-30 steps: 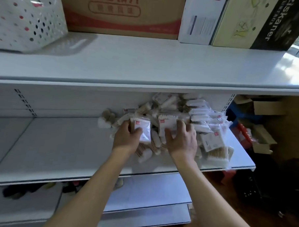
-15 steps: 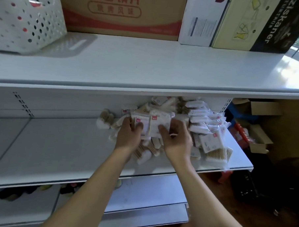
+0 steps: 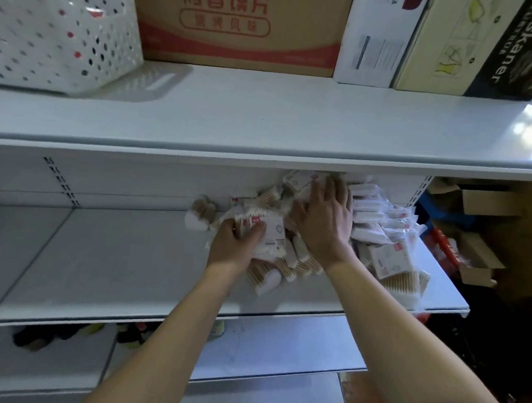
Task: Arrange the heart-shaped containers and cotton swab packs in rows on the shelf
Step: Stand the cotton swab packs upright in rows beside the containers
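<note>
On the middle shelf [image 3: 104, 255], the left hand [image 3: 232, 245] gripped a cotton swab pack [image 3: 263, 234]; the right hand [image 3: 324, 222] lay flat-fingered on the heap [image 3: 376, 224]. Light, slippery film probably suited edge pinches.

Both arms reach into the middle shelf [image 3: 103, 264], where a loose heap of cotton swab packs [image 3: 376, 224] lies toward its right end. The left hand [image 3: 230, 245] grips a small stack of packs [image 3: 265, 231], thumb across the front. The right hand [image 3: 324, 222] lies flat, fingers spread, on the heap further back. On the top shelf [image 3: 262, 116] stand a white dotted basket [image 3: 59, 30] and a cardboard box [image 3: 239, 26].
</note>
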Demonstrator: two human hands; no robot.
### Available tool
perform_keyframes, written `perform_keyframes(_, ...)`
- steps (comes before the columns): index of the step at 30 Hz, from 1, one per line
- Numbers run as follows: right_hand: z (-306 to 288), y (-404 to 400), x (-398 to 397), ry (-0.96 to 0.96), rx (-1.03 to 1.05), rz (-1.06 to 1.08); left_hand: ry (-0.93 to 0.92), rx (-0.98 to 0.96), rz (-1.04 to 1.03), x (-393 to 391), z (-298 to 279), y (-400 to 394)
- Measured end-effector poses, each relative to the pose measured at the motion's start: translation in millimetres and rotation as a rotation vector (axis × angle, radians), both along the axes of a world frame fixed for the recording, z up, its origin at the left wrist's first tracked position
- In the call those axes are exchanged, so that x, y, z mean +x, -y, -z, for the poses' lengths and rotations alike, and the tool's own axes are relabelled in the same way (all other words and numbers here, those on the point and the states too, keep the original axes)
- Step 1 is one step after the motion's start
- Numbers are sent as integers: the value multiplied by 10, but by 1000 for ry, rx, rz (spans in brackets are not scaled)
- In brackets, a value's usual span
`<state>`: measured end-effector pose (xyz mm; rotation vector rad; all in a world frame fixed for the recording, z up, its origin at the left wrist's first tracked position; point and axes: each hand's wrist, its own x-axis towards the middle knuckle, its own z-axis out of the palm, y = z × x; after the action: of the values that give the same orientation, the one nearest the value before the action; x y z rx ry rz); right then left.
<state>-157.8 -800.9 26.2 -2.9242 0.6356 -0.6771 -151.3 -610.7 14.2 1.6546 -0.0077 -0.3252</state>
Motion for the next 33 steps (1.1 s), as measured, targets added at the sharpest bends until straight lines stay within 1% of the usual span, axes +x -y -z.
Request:
perform_keyframes(3,25,-6,183,-80,-55,54,-13,-15,-10,5,-3,-52)
perform_keyframes(5,14,15,272,-74,-49,93,-20,-22,-9,-12,-61,-84)
perform_keyframes(7,-28,40,312,-21,-89,72,-42,-32,-18,-13,-103,-99)
perform_keyframes(9,-95,21,263,100,-94,10,-73,-73,-53,8,-100,-101)
perform_keyframes(10,-123,-12,206,196,-52,-20,-88,-93,-78,25,-102,-92)
perform_keyframes(12,-147,-175,19,390,96,-99,-99,-133,-130,35,-138,-58)
perform_keyframes(14,-75,-406,-188,472,206,-213,-96,-174,-168,49,-147,3)
perform_keyframes(17,154,-707,-468,448,257,-299,-146,-255,-161,14,-129,71)
perform_keyframes(19,278,-801,-587,443,288,-307,-179,-237,-158,-33,-112,75)
perform_keyframes(21,342,-843,-662,367,311,-373,-132,-185,-155,-66,-71,31)
perform_keyframes(23,391,-820,-714,314,334,-448,-111,-200,-173,-75,-41,-58)
perform_keyframes(24,410,-780,-731,312,351,-441,-110,-213,-190,-64,-23,-120)
perform_keyframes(26,465,-646,-740,323,370,-330,-117,-240,-237,-49,5,-249)
perform_keyframes(28,547,-516,-743,308,309,-232,-109,-220,-268,-47,61,-348)
perform_keyframes(30,618,-480,-768,232,230,-221,-81,-180,-258,-83,153,-391)
perform_keyframes(33,690,-545,-798,108,153,-212,-72,-180,-282,-176,259,-397)
